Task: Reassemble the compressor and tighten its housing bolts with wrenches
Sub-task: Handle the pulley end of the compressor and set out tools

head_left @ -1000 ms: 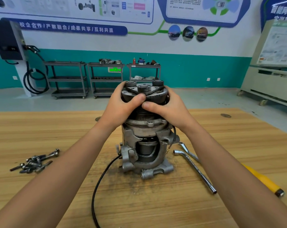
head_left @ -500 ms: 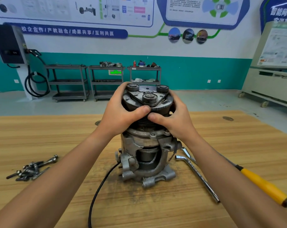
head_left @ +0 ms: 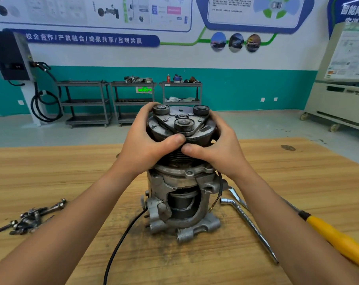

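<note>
While left hand (head_left: 145, 149) and right hand (head_left: 219, 153) stay curled round the pulley (head_left: 180, 124), its face tilts toward us; we judge the housing (head_left: 182, 182) unseated.

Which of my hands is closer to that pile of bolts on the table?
Left. The left hand grips the pulley on the side toward the bolts; the right hand grips its far side.

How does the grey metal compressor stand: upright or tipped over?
Upright: the grey metal compressor rests base-down on the wooden table, pulley uppermost.
</note>
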`<state>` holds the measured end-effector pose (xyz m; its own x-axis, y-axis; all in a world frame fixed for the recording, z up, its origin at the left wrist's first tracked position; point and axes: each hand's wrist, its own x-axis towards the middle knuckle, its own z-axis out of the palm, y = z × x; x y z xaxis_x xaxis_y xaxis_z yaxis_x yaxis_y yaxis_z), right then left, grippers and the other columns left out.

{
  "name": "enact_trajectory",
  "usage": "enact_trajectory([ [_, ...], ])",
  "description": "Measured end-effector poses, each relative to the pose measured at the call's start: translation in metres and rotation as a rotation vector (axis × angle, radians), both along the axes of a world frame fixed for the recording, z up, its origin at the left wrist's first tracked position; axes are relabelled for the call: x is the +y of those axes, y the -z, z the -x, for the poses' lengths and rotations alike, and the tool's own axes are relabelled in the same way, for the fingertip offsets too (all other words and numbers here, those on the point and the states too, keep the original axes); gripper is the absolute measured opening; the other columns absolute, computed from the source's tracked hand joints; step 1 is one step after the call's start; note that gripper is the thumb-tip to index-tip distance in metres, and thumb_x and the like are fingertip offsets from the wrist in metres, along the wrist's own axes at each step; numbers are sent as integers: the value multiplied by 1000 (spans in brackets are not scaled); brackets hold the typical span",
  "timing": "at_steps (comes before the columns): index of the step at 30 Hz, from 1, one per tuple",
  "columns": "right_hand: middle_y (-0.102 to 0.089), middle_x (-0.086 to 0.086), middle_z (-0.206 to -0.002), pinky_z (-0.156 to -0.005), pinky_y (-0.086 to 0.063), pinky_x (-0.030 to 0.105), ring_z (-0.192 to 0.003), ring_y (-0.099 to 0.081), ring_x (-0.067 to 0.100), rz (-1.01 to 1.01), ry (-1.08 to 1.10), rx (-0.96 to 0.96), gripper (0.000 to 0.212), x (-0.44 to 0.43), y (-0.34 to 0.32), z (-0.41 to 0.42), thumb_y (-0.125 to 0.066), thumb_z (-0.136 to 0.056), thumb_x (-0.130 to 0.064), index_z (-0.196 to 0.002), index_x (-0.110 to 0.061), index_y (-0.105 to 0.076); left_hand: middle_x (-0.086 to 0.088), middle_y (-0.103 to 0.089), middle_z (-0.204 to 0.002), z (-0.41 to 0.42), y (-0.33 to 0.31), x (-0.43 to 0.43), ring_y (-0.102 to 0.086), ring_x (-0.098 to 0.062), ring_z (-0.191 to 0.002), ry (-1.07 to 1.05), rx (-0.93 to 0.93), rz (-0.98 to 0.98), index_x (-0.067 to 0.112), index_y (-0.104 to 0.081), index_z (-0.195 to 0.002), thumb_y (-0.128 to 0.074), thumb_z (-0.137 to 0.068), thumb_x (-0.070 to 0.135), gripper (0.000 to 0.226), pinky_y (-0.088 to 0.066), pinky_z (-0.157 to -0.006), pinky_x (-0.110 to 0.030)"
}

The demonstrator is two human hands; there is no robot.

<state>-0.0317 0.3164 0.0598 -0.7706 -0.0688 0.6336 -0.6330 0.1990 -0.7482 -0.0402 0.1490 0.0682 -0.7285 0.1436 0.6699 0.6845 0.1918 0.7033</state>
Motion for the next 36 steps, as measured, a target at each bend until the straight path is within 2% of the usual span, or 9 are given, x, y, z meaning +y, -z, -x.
enact_trajectory([
  [5, -64, -21, -100, -77, -44, 7, -95, -60, -9, -24, 9, -16, 70, -2, 0, 1, -79, -41, -49, -105, -39, -51, 23, -52, -106, 0, 4, -2, -53, 21, -90, -19, -16, -20, 28, -38, -120, -64, -52, 49, 77, -40, -73, 0],
  [11, -65, -9, -106, -79, -47, 14, -98, -63, 1, 66, -12, -30, 71, -1, 4, 1, -77, -47, -44, -112, -26, -53, 30, -49, -105, 5, -5, 2, -49, 22, -91, -78, -39, 61, 28, -40, -129, -67, -49, 56, 89, -39, -74, 2],
  [14, -65, -9, -104, -77, -47, 14, -95, -64, 0, 94, -22, -33, 67, 0, 8, 1, -75, -50, -41, -110, -24, -52, 31, -47, -103, 4, -6, 4, -48, 26, -88, -79, -28, 76, 31, -40, -124, -70, -56, 46, 76, -37, -72, 4],
  [20, -63, -8, -111, -87, -46, 17, -106, -61, 5, -5, -13, 2, 84, -1, 3, 3, -78, -46, -45, -120, -22, -48, 21, -54, -108, -7, 7, 2, -55, 16, -95, -28, -6, -53, 26, -39, -122, -66, -51, 52, 80, -43, -79, -5],
  [23, -63, -6, -113, -88, -46, 19, -107, -60, 7, 25, -9, -5, 87, -1, 5, 3, -77, -45, -45, -122, -19, -48, 26, -53, -105, -4, 3, 2, -53, 21, -93, -26, 0, -6, 34, -38, -117, -65, -51, 53, 74, -40, -76, -1],
  [27, -64, -9, -114, -90, -49, 24, -108, -60, 4, 19, 68, -13, 92, -6, 7, -3, -79, -43, -53, -125, -21, -50, 17, -53, -113, 3, 2, -3, -55, 16, -98, 42, -32, 9, 21, -37, -129, -63, -52, 51, 87, -42, -80, -6],
  [31, -63, -20, -109, -87, -49, 19, -103, -59, -5, -13, 185, 11, 91, -13, 9, -8, -77, -40, -63, -122, -32, -50, 13, -52, -117, 5, 2, -6, -55, 11, -102, 91, -63, 14, 18, -35, -130, -59, -53, 50, 87, -43, -86, -11],
  [33, -63, -19, -108, -85, -48, 17, -103, -60, -4, -20, 119, 9, 86, -10, 7, -6, -78, -42, -57, -119, -32, -49, 14, -54, -114, 1, 3, -4, -56, 10, -100, 55, -65, -13, 17, -38, -130, -62, -52, 51, 88, -43, -83, -10],
  [36, -62, -13, -110, -86, -46, 18, -105, -61, 5, -103, -69, -93, 94, 5, -3, 6, -81, -39, -49, -123, -25, -45, 29, -52, -104, -11, 8, 5, -52, 20, -94, -132, -57, -44, 33, -36, -122, -66, -45, 61, 88, -43, -78, -4],
])
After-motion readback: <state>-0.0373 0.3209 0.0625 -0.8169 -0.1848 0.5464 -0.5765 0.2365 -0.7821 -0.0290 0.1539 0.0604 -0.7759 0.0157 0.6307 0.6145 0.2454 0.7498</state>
